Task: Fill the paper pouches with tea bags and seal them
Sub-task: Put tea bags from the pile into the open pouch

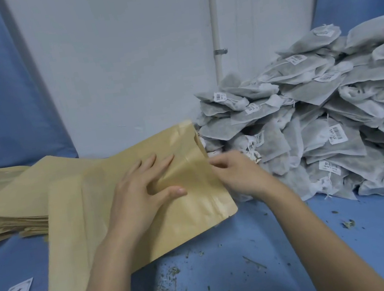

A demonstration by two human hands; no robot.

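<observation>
Your left hand [140, 192] lies flat, fingers spread, on the paper pouch [130, 206], pressing it to the blue surface [305, 253]. Your right hand [236, 171] curls its fingers at the pouch's open edge; the exact grip is blurred. The tea bag pile [321, 118] sits just beyond your right hand. Spare pouches [4, 202] lie left of your left hand.

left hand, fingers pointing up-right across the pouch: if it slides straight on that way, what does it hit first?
Likely the pouch's open mouth edge, then the heap of tea bags just past it. The left hand lies flat on the paper pouch, fingers spread. The gap between mouth and heap is hard to judge.
</observation>
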